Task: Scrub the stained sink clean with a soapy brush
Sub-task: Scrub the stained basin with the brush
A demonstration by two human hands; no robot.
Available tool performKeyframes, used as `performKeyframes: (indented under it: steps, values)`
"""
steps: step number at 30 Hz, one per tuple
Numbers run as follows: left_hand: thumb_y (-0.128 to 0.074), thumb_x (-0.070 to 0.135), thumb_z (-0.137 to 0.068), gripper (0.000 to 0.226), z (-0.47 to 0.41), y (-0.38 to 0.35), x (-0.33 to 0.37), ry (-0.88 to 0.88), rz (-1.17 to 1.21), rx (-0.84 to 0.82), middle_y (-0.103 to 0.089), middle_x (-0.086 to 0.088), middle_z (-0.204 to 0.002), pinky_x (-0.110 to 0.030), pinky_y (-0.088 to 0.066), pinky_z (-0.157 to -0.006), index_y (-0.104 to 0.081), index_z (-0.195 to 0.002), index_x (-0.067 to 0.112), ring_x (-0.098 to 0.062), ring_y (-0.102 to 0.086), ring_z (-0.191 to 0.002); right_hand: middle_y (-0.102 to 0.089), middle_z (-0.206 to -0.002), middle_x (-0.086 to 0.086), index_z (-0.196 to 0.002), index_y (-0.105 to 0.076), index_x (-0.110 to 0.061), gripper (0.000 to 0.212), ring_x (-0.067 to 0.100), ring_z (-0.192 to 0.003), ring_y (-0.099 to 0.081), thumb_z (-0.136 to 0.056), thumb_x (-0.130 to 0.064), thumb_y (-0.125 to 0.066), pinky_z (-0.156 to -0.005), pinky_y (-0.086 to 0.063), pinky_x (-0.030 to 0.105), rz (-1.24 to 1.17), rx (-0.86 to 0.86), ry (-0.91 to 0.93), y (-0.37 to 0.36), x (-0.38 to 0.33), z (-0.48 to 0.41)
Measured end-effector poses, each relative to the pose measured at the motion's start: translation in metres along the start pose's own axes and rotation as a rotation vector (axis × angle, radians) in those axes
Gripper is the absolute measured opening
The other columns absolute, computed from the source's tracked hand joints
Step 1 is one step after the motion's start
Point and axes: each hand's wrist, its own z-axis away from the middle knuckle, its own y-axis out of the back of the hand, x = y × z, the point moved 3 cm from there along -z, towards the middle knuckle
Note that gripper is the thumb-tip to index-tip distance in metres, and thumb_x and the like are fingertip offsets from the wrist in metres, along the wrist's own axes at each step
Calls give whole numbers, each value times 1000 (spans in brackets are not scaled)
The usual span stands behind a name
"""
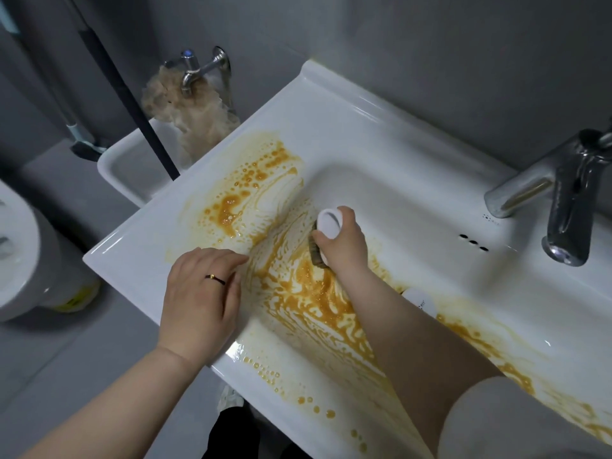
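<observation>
Two hands share the job. Nearest, the right sleeve [516, 422] hangs over the front of the sink [331, 104], just above the orange-brown stain [308, 293] that runs along the basin floor. It could well dip into that film if the arm drops lower.

The left hand [202, 293], which wears a ring [215, 279], lies flat on the left rim. Its fingers are loosely spread and hold nothing, and the fingertips reach the edge of the sudsy streaks. The rim looks wet, so a hard lean on it might let the palm skid.

Further in, the right hand [344, 246] has its fingers wrapped tightly round the brush [328, 223], low in the basin against its left slope. The brush's long axis stands steeply. Its white rounded end points up and slightly away from the person, while the dark bristles face left and down, pressed to the slope.

Much of the stain is smeared, not lifted. Beaded droplets sit on the left deck and front rim, so brisk strokes would likely fling coloured suds over the edge or onto clean porcelain. A soapy grip may also let the brush twist, so that its hard back knocks the glaze.

A white plug [420, 299] shows partly behind the forearm, and I cannot tell whether it is seated. If it is, the dirty water would pool.

Beyond that, the faucet [563, 200] stands at the right with no water visible, and a wall tap [195, 67] sits far left.
</observation>
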Motion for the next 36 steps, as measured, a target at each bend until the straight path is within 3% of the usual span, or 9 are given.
performKeyframes:
  steps: [5, 10, 14, 19, 24, 30, 36]
  values:
    - [-37, 20, -84, 35, 0, 0, 1, 5, 2, -1, -67, -12, -85, -33, -32, -82, -67, -90, 2, -20, -47, -86, -45, -132, 6, -139, -30, -26, 60, 29, -114, -50, -87, -34, -58, -82, -41, 32, 273, -220, 284, -14, 10, 40]
    - [-37, 19, -84, 36, -2, 0, 2, -13, -17, 0, -67, -13, -84, -32, -32, -81, -67, -90, 0, -19, -46, -85, -44, -134, 9, -142, -27, -24, 64, 30, -113, -51, -87, -32, -58, -81, -40, 30, 291, -125, 143, 8, 22, 24]
    - [-37, 18, -84, 36, -2, 1, 4, -12, -18, 14, -67, -15, -83, -32, -31, -80, -67, -89, -1, -20, -46, -85, -44, -134, 6, -143, -27, -26, 64, 27, -114, -51, -87, -32, -58, -83, -41, 29, 475, -392, 383, -7, 23, 68]
    - [-37, 18, -83, 36, -3, 4, 8, -16, -22, 25, -68, -15, -81, -35, -37, -76, -67, -87, -2, -28, -57, -80, -42, -136, 7, -142, -26, -26, 62, 29, -117, -49, -88, -32, -57, -85, -41, 32, 458, -224, 140, 32, 57, 48]
    - [-36, 19, -83, 37, -2, 4, 6, -2, -36, 34, -68, -15, -82, -34, -34, -77, -67, -88, -1, -29, -55, -82, -43, -136, 4, -142, -27, -27, 63, 25, -116, -50, -87, -34, -57, -86, -42, 31, 548, -388, 220, 31, 75, 84]
    - [-36, 19, -82, 38, 0, 4, 13, -42, -54, 16, -67, -18, -81, -47, -44, -72, -67, -87, -3, -40, -62, -76, -38, -143, 4, -143, -24, -26, 63, 26, -122, -48, -89, -34, -55, -89, -45, 32, 651, -273, 20, 76, 116, 89]
    - [-35, 22, -83, 40, 3, 2, 15, -2, -80, 20, -67, -18, -83, -46, -41, -75, -67, -89, -2, -40, -61, -79, -42, -137, 6, -141, -26, -25, 60, 27, -114, -52, -89, -34, -54, -81, -46, 31, 629, -260, 35, 73, 114, 93]
